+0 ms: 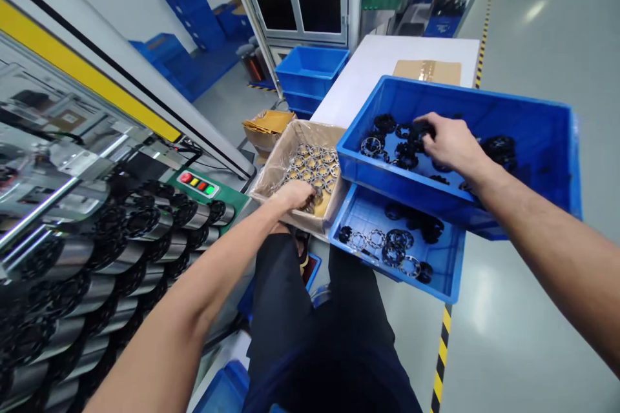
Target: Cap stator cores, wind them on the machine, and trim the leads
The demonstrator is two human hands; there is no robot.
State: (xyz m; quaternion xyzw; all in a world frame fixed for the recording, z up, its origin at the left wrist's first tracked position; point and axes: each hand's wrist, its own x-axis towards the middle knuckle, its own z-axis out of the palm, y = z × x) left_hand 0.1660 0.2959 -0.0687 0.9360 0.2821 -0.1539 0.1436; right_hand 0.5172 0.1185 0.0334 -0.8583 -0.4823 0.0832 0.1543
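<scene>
My left hand [296, 195] reaches into a plastic-lined cardboard box [272, 171] holding rows of metal rings [314, 161]. Its fingers are closed on a ring-shaped part [312, 201] at the near side of the box. Over on the right, my right hand [450, 142] is inside the large blue bin [537, 135], its fingers pinched round a black ring part [423, 131]. More black parts [405, 155] lie below and beside it on the bin's floor.
Under the large bin, a lower blue tray [448, 277] holds black and metal rings. Metal cylinders with black ends [145, 222] line the machine at left, near a button panel [197, 184]. Stacked blue bins [312, 71] and a white table [358, 87] stand ahead.
</scene>
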